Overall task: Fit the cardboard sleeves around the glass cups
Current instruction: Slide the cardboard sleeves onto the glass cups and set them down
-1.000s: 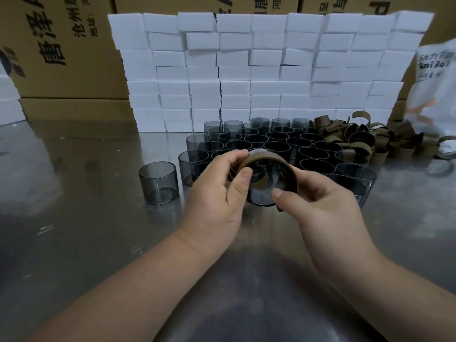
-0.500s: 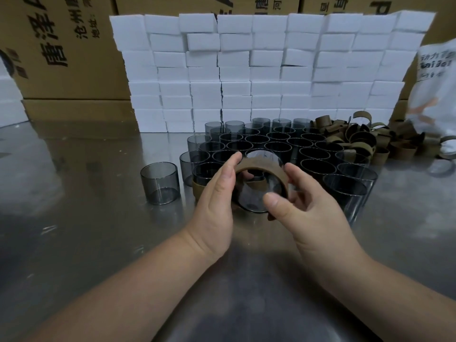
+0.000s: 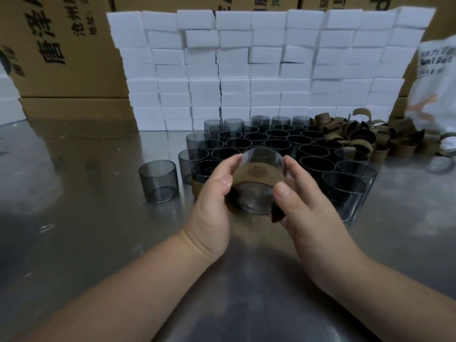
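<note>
Left grip (image 3: 212,206) and right grip (image 3: 303,206) both close on one glass cup (image 3: 256,202), which I see over the middle of the steel surface (image 3: 74,243). It is tilted, its base turned toward me and its mouth away. A brown cardboard sleeve (image 3: 259,175) wraps its body, with a printed emblem facing up. The left thumb presses the sleeve's left side, and the right thumb sits at the base's near right with the fingers curled along the glass wall. I cannot tell whether the cup touches the surface.

Just behind the left grip stands a sleeved cup (image 3: 197,185), at the near left corner of the cluster of bare cups (image 3: 283,141). These stand upright and packed close together, running toward the far edge. A lone cup (image 3: 158,181) stands apart to the cluster's left. To the right of the cluster, near the far edge, lies a loose pile of sleeves (image 3: 357,137). Behind everything rises a wall of white foam blocks (image 3: 246,70), with cardboard boxes (image 3: 61,45) behind it and a white bag (image 3: 436,82) at the far right.
</note>
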The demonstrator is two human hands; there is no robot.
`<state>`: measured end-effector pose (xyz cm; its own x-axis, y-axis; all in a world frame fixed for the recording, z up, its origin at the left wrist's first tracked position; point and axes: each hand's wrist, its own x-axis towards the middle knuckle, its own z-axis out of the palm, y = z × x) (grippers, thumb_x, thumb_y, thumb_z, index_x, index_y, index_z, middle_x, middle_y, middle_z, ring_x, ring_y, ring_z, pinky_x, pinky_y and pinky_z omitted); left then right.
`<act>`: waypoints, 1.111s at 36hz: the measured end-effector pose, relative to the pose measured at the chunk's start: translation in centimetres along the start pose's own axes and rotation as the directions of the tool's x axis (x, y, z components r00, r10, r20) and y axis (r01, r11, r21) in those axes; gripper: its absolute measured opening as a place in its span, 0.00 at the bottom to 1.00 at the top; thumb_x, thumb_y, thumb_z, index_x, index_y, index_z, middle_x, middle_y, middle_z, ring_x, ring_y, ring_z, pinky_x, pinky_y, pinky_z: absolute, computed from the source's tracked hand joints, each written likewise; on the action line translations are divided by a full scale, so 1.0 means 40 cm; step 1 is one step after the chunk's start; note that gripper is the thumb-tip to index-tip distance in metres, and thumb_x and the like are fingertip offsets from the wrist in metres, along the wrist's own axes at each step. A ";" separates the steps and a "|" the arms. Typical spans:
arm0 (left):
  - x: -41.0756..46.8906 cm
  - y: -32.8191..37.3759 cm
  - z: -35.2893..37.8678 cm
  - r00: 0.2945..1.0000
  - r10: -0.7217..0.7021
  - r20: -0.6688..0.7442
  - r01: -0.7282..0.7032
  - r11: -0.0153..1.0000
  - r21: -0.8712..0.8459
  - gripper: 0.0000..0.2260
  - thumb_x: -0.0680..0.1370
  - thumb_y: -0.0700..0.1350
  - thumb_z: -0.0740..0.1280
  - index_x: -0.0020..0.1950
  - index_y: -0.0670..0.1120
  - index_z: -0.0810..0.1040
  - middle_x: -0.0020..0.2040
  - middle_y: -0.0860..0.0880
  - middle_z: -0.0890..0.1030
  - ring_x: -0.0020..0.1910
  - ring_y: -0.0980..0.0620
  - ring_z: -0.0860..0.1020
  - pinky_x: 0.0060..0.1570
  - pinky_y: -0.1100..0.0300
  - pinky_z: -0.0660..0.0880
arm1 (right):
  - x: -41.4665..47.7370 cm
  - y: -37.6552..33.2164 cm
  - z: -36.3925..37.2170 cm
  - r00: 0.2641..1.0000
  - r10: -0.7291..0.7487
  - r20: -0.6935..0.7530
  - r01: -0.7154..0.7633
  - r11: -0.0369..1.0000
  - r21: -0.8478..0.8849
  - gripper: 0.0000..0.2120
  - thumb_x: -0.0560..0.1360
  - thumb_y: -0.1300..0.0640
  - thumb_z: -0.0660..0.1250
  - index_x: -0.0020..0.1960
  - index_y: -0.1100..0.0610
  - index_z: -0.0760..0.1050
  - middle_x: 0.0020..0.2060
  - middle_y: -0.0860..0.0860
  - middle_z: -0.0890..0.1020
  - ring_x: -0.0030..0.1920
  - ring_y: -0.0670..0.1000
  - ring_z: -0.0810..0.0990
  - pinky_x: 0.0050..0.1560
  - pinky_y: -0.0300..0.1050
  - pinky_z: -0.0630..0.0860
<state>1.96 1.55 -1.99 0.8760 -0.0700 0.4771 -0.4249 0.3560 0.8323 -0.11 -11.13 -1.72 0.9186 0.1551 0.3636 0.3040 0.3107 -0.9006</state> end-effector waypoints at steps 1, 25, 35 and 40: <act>-0.001 0.000 0.000 1.000 0.004 0.004 -0.004 1.000 0.001 0.21 0.67 0.47 0.52 0.56 0.45 0.74 0.47 0.51 0.83 0.50 0.54 0.80 0.48 0.63 0.75 | -0.001 -0.001 0.001 1.000 0.000 0.002 0.001 1.000 -0.006 0.29 0.65 0.52 0.65 0.65 0.44 0.62 0.60 0.44 0.76 0.55 0.36 0.77 0.45 0.27 0.74; -0.007 0.017 0.001 0.986 0.160 -0.039 -0.129 0.899 0.418 0.18 0.68 0.57 0.56 0.53 0.52 0.73 0.51 0.49 0.78 0.55 0.49 0.76 0.58 0.44 0.72 | -0.013 0.005 0.001 0.997 -0.028 0.074 0.042 0.980 -0.196 0.36 0.66 0.50 0.65 0.71 0.44 0.54 0.56 0.33 0.74 0.54 0.29 0.74 0.46 0.24 0.70; -0.004 0.021 -0.002 0.977 0.214 -0.005 -0.184 0.851 0.492 0.15 0.69 0.56 0.54 0.47 0.49 0.72 0.43 0.48 0.76 0.46 0.43 0.76 0.47 0.48 0.73 | -0.017 0.001 0.000 0.996 -0.034 0.084 0.054 0.966 -0.252 0.30 0.67 0.49 0.64 0.66 0.40 0.59 0.55 0.34 0.78 0.55 0.32 0.75 0.49 0.25 0.70; -0.001 0.018 -0.006 0.974 0.225 0.005 -0.195 0.835 0.515 0.15 0.69 0.56 0.53 0.45 0.48 0.72 0.40 0.50 0.75 0.41 0.50 0.73 0.41 0.55 0.71 | -0.020 -0.004 0.005 0.995 -0.031 0.095 0.051 0.974 -0.221 0.27 0.67 0.51 0.64 0.65 0.43 0.63 0.53 0.34 0.79 0.53 0.32 0.76 0.47 0.24 0.70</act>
<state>1.67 2.04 -1.46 0.7568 0.0075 0.6536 -0.6433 -0.1685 0.7469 -0.95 -11.10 -1.80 0.8806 0.2340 0.4120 0.3989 0.1034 -0.9112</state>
